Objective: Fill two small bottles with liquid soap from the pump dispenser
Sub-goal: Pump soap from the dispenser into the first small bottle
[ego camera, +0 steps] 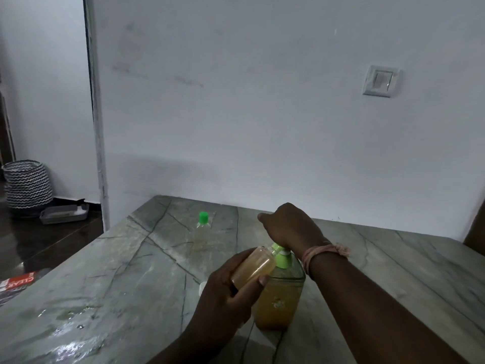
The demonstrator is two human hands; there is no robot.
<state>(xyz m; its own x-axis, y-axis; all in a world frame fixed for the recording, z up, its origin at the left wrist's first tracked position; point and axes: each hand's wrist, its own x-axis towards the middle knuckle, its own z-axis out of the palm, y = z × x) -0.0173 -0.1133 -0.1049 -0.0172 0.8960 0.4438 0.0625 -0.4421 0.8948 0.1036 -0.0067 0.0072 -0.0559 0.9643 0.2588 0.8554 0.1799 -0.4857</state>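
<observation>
Left hand gripping tilted small bottle at pump dispenser spout, right hand pressing, grip unclear; misalignment risking soap spilling on bench.

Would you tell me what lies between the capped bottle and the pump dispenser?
Head view: only bare marble tabletop between capped bottle and pump dispenser.

Greens, ambers and grey stone

The table is grey-green stone with dark veins; the wall is plain pale grey-white. The dispenser holds amber-orange soap under a bright green and white pump. The held bottle is amber; the far bottle is clear with a green cap. The basket has black-and-white zigzags. The wristband is pinkish.
</observation>
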